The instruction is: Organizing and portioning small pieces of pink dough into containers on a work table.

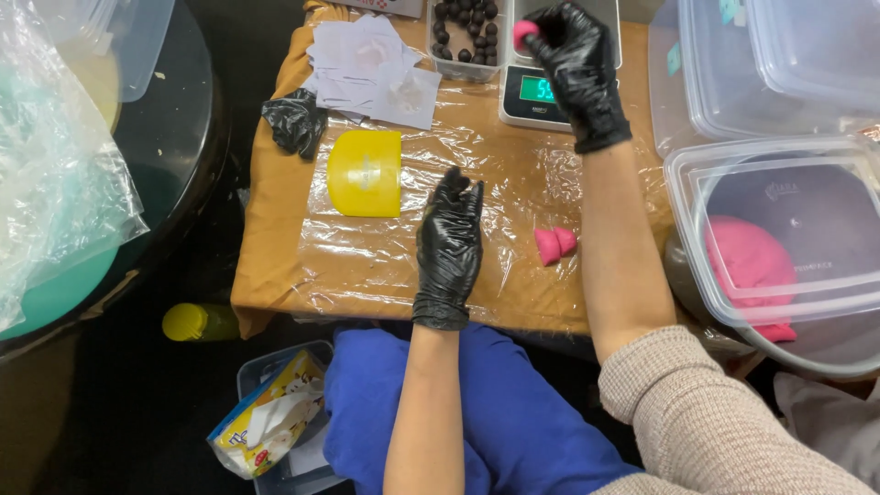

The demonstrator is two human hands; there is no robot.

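My right hand pinches a small pink dough ball over the scale, evidently for weighing. My left hand rests flat and empty below the scale, beside spare pink dough, near the yellow scraper.

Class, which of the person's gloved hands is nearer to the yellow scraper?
Left. The left hand rests on the plastic wrap just right of the yellow scraper; the right hand is up at the digital scale, pinching a pink dough piece.
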